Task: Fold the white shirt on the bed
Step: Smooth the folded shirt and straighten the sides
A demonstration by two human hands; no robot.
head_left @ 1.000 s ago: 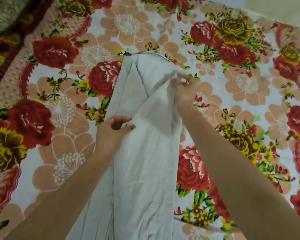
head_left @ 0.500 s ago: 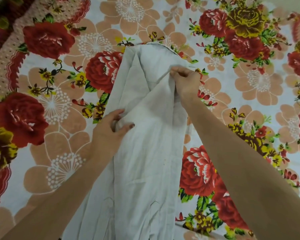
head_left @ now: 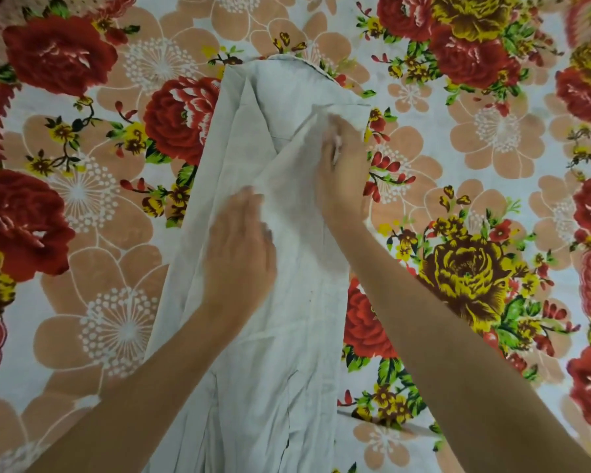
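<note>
Big red, yellow and peach flowers cover the bed sheet [head_left: 93,233], which fills the whole view. On it lies the white shirt [head_left: 273,336], folded into a long narrow strip. It runs from the bottom edge of the view up to a rounded end near the top.

The left hand [head_left: 239,254] lies flat on the middle of the shirt. Its palm is down and its fingers are spread a little, pointing up the strip. It holds nothing; it only presses on the cloth. The hand looks a bit blurry.

The right hand [head_left: 342,165] is just above and to the right of the left hand, close but not touching it. It sits on the shirt's right edge, where a flap of cloth makes a corner. Its fingers are bent down into the cloth. They look like they pinch a fold, but the blur makes it hard to be sure.

Left of the left hand, the shirt's long edge runs straight, with bare sheet past it. Right of the right hand, the sheet is bare too. Above the right hand, the shirt ends soon and more sheet lies beyond. Both arms reach in from the bottom, one on each side of the strip.
</note>
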